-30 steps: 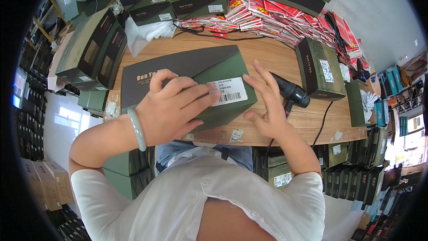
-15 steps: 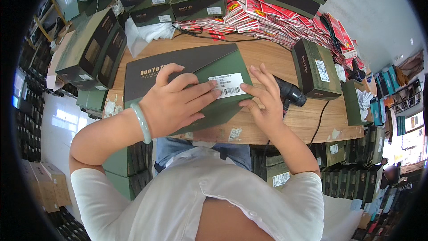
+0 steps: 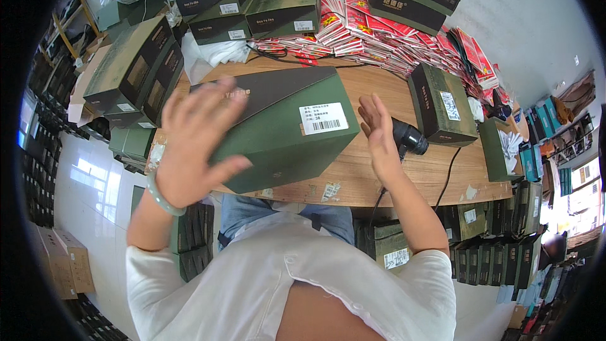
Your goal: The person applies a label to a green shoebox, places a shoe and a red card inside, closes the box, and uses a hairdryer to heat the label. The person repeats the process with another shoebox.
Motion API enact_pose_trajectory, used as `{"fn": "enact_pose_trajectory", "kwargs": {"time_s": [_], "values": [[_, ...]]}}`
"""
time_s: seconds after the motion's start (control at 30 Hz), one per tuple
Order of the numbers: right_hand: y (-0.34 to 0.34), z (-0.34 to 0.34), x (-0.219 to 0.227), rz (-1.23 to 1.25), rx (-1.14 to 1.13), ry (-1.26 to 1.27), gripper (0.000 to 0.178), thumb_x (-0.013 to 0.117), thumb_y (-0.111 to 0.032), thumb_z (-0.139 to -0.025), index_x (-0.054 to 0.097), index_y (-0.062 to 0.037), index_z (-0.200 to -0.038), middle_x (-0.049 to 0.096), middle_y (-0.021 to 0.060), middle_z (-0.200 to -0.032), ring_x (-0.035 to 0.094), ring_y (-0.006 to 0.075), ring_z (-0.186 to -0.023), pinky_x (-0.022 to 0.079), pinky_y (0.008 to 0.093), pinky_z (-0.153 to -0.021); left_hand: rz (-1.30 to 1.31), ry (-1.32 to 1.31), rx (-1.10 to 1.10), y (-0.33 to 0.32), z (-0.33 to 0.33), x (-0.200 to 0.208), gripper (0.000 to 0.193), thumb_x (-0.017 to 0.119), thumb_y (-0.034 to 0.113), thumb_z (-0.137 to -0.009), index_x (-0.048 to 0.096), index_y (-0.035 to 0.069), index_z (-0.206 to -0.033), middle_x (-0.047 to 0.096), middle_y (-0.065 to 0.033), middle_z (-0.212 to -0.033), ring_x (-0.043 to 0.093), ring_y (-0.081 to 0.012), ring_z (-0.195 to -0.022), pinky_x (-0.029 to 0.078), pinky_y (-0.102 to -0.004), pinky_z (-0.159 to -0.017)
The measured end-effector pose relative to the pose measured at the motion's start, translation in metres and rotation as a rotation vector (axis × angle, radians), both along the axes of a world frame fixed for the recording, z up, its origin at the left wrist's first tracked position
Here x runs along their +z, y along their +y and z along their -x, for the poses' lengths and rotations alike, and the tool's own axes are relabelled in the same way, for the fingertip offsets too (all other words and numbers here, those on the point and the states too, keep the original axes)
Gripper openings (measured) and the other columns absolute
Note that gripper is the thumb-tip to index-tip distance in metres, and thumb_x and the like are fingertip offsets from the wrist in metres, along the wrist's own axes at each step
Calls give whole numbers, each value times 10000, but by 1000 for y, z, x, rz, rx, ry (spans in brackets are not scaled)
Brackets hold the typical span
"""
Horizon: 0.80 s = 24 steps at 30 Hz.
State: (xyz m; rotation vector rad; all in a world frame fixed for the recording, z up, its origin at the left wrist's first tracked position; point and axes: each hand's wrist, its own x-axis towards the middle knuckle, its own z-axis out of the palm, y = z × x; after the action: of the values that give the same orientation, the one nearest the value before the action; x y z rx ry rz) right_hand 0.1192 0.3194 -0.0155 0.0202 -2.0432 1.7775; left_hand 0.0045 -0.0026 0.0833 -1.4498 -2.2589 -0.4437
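A green and dark-brown shoebox (image 3: 278, 148) lies on the wooden table in front of me. On the face turned up to me sits a white barcode label (image 3: 324, 118), flat near its right end. My left hand (image 3: 202, 132), smeared a little by motion, is over the box's left end with fingers spread; whether it touches cannot be made out. My right hand (image 3: 379, 129) stands just off the box's right end, fingers stretched out and nothing in them. Close beyond that hand lies a black hair dryer (image 3: 410, 137).
Another shoebox (image 3: 442, 104) stands at the right of the table (image 3: 366, 173). Red-and-white printed cards (image 3: 379, 38) lie heaped along the back. Stacked shoeboxes (image 3: 281, 9) fill the back left, more boxes (image 3: 136, 72) the left side. A black cord (image 3: 449, 173) hangs over the front edge.
Both hands have come off the label. My left hand has moved left across the box, and my right hand has drawn slightly right, away from the label's edge.
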Motion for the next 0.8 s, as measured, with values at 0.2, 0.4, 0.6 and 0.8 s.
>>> {"fn": "enact_pose_trajectory", "kwargs": {"time_s": [0.2, 0.4, 0.6, 0.8], "values": [[-31, 22, -4, 191, 104, -263, 704, 500, -490, -990, 312, -30, -1490, 419, 154, -1470, 411, 251, -1341, 305, 390, -1109, -939, -963, 100, -34, 20, -132, 674, 455, 363, -998, 241, 8, -1529, 325, -172, -1540, 308, -262, -1424, 213, -354, -1169], [-49, -22, -21, 285, 75, -129, 633, 508, -344, -989, 304, -9, -1485, 510, 116, -1349, 482, 191, -1231, 349, 340, -1063, -943, -936, -51, -25, -45, -107, 800, 453, 420, -977, 98, -8, -1552, 206, -180, -1588, 276, -256, -1429, 207, -358, -1163], [-86, -85, -42, 288, 274, 10, 848, 553, -378, -963, 51, 13, -1525, 387, 202, -1428, 450, 274, -1295, 337, 412, -1102, -1150, -1020, -97, -45, -87, -130, 1102, 642, 585, -821, 72, -12, -1551, 273, -208, -1543, 373, -276, -1365, 314, -391, -1115], [-106, -115, -85, 79, 234, 3, 1054, 465, -649, -916, -136, -41, -1532, 128, 181, -1573, 162, 281, -1459, 195, 450, -1164, -1163, -940, -112, -69, -69, -166, 1026, 606, 598, -829, 186, -18, -1534, 357, -180, -1498, 419, -268, -1324, 318, -392, -1111]]}}
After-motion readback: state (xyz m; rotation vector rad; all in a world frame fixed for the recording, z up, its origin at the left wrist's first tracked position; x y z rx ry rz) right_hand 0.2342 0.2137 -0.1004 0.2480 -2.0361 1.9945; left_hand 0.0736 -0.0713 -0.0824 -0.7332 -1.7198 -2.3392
